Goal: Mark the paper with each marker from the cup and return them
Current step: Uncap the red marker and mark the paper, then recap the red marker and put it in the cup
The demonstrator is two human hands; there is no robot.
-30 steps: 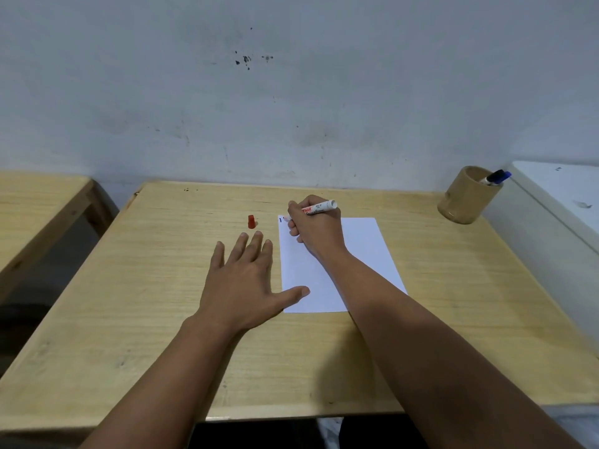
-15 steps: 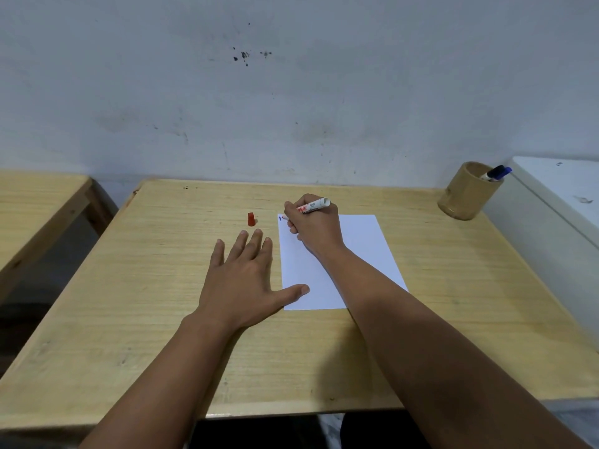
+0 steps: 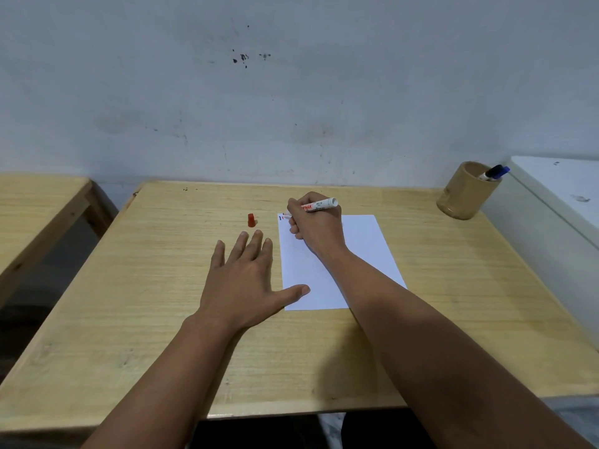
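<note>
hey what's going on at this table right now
A person is marking a sheet of paper at its far left corner with a red marker held in the right hand. The left hand lies flat on the table, thumb on the paper's edge. The marker's red cap stands on the table, left of the paper. A blue-capped marker sits in the cup at the far right.

arms: bare to elbow | sleeves: none visible | jewellery: none
</note>
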